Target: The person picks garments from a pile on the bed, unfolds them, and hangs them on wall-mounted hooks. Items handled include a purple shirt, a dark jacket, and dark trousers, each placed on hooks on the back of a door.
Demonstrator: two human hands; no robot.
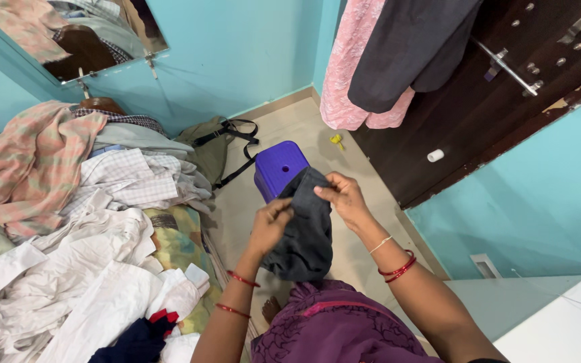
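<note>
Left hand (268, 225) fingers pinched shut on the dark cloth's (306, 235) upper edge; right hand (344, 198) fingers closed on its top corner; cloth hangs above the floor (364, 262), before a purple stool (278, 167).

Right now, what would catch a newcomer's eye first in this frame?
In the middle, the left hand and right hand each pinch the top edge of a dark grey garment that hangs between them. Just beyond it on the floor stands a purple stool. Along the left side spreads a big heap of clothes, mostly white and checked shirts.
</note>
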